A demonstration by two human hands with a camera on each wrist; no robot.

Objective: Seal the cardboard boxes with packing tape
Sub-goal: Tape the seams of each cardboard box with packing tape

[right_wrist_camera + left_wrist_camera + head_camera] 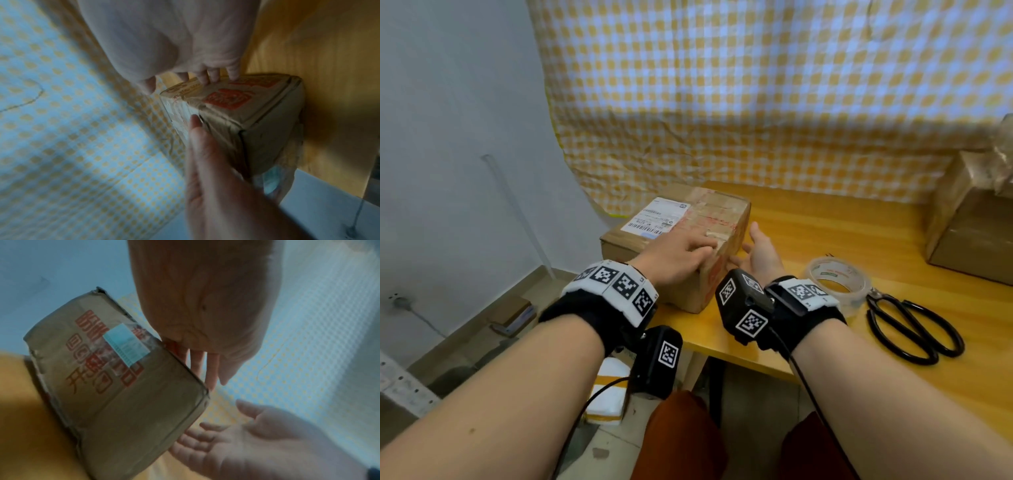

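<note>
A worn cardboard box (688,219) with a white shipping label and clear tape across its top stands at the left end of the wooden table (842,233). My left hand (685,253) lies flat on the box's top with straight fingers (205,366). My right hand (756,250) is open beside the box's right face, palm towards it. In the right wrist view its fingertips (205,76) touch that red-printed face (257,123). A roll of clear packing tape (837,284) lies on the table just right of my right wrist.
Black scissors (914,329) lie to the right of the tape roll. A second, larger cardboard box (969,233) stands at the table's right edge. A yellow checked cloth (756,102) hangs behind the table. The first box sits near the table's left edge.
</note>
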